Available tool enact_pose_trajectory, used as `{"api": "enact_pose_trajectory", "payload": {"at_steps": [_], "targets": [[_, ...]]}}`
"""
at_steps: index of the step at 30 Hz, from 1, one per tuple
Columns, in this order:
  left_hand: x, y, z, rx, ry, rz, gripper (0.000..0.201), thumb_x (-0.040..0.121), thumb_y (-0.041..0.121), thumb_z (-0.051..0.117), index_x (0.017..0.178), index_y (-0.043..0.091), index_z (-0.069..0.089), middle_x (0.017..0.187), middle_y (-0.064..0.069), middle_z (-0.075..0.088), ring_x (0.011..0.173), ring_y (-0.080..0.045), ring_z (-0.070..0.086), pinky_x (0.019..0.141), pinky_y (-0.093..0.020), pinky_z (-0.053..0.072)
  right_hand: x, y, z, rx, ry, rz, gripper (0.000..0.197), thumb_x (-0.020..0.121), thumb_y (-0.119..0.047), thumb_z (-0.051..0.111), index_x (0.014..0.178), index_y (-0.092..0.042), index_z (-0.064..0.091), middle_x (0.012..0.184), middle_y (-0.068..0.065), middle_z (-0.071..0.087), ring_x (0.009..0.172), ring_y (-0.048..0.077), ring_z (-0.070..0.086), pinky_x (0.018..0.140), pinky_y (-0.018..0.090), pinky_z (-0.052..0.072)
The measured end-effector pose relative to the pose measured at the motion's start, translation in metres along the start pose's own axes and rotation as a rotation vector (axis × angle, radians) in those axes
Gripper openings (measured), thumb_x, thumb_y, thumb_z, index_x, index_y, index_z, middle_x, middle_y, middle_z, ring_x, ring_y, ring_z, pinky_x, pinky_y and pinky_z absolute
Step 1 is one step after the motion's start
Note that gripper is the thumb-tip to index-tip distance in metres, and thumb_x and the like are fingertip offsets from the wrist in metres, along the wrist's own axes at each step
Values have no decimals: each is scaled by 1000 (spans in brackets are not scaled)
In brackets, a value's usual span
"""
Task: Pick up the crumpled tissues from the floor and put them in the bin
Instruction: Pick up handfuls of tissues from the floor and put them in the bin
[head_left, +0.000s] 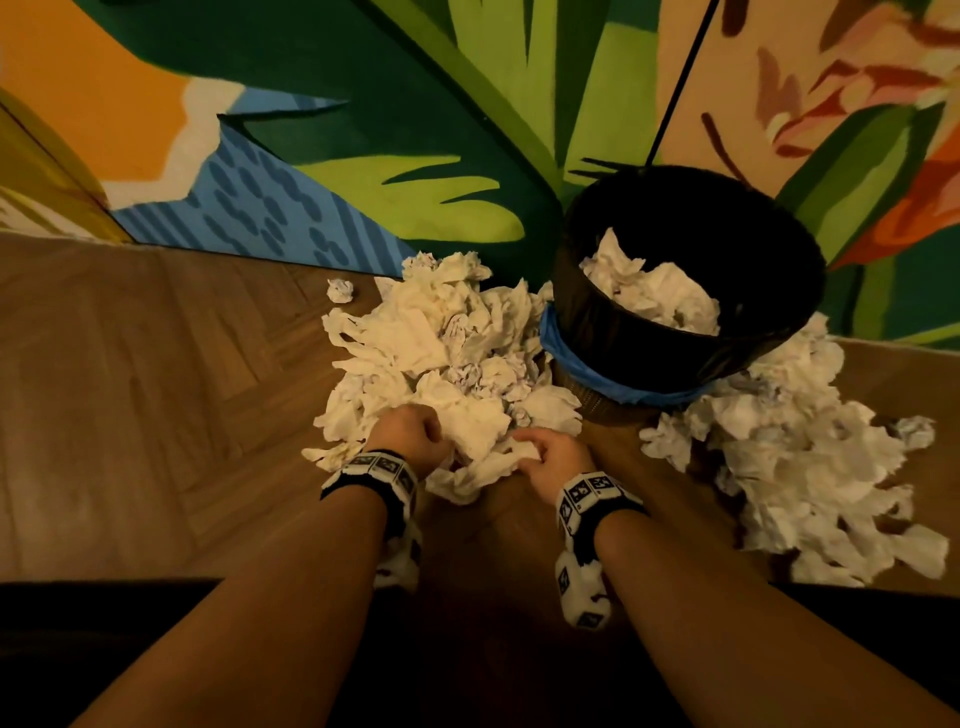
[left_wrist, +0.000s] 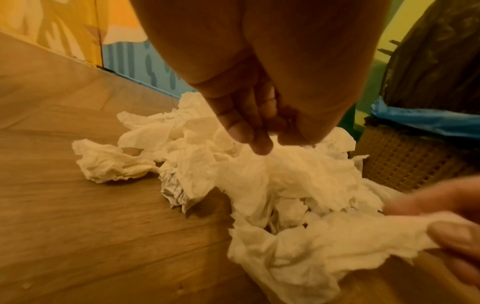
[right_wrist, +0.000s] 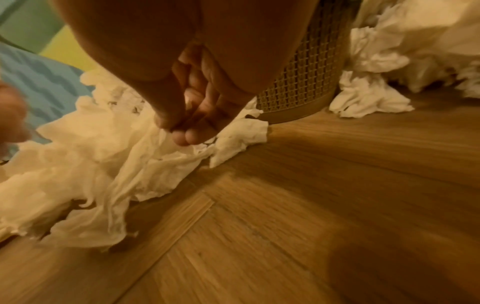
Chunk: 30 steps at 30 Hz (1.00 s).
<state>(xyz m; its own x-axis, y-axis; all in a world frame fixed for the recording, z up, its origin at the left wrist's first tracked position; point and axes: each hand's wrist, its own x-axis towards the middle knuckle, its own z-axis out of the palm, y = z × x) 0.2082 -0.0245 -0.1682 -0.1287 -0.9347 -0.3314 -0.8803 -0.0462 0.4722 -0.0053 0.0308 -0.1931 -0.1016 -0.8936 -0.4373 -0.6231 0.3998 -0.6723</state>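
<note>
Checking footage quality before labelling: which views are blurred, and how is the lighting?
Head view: dim, warm light, fairly sharp, wide-angle bending at the edges. Left wrist view: right hand smeared by motion. Right wrist view: soft overall, left hand blurred, floor streaked.

Both bare forearms are extended forward and down, side by side, each wrist wrapped in a black-and-white patterned band. The left hand (head_left: 410, 434) is held knuckles-up with its fingers (left_wrist: 249, 131) curled and bunched together against the thumb, so that white paper is pinched at the fingertips. The right hand (head_left: 553, 457) is set just beside it, angled inward toward the left one; its thumb and fingers (right_wrist: 182, 137) are drawn together at the tips and a fold of white paper is pinched between them.
</note>
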Motion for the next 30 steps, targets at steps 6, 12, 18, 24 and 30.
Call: {"api": "enact_pose_trajectory", "payload": {"at_steps": [6, 12, 18, 24, 30], "targets": [[-1, -2, 0, -159, 94, -16, 12, 77, 17, 63, 76, 22, 52, 66, 1, 59, 62, -20, 56, 53, -24, 42, -3, 13, -12, -34, 80, 140, 18, 99, -19, 49, 100, -17, 67, 110, 9, 67, 86, 16, 54, 74, 24, 41], [-9, 14, 19, 49, -348, 116, 80, 89, 27, 59, 152, 41, 12, 95, -11, 69, 78, -22, 63, 73, -32, 53, -4, 10, -23, -6, 113, 197, 40, 96, -38, 54, 120, -7, 56, 120, 12, 61, 109, 30, 58, 84, 27, 40], [-12, 12, 32, 172, -121, 94, 25, 92, 35, 56, 114, 25, 54, 103, -2, 67, 93, -24, 63, 77, -36, 54, -11, 15, -22, 78, 146, 162, 28, 95, -3, 46, 80, -26, 47, 90, 7, 68, 68, 16, 62, 40, 18, 45], [-7, 8, 20, -301, 299, -4, 28, 99, 35, 44, 84, 12, 50, 80, -3, 58, 74, -24, 55, 66, -30, 37, -8, 21, -23, 5, 197, 156, 16, 92, -20, 61, 93, -24, 46, 81, 3, 59, 67, 16, 55, 48, 23, 34], [5, -3, 6, -519, 464, -190, 11, 91, 14, 53, 83, 20, 50, 80, 0, 60, 75, -21, 55, 69, -29, 41, 8, 24, -22, -72, 73, 181, 44, 89, 6, 44, 112, -27, 62, 121, 8, 50, 108, 27, 57, 78, 26, 47]]}}
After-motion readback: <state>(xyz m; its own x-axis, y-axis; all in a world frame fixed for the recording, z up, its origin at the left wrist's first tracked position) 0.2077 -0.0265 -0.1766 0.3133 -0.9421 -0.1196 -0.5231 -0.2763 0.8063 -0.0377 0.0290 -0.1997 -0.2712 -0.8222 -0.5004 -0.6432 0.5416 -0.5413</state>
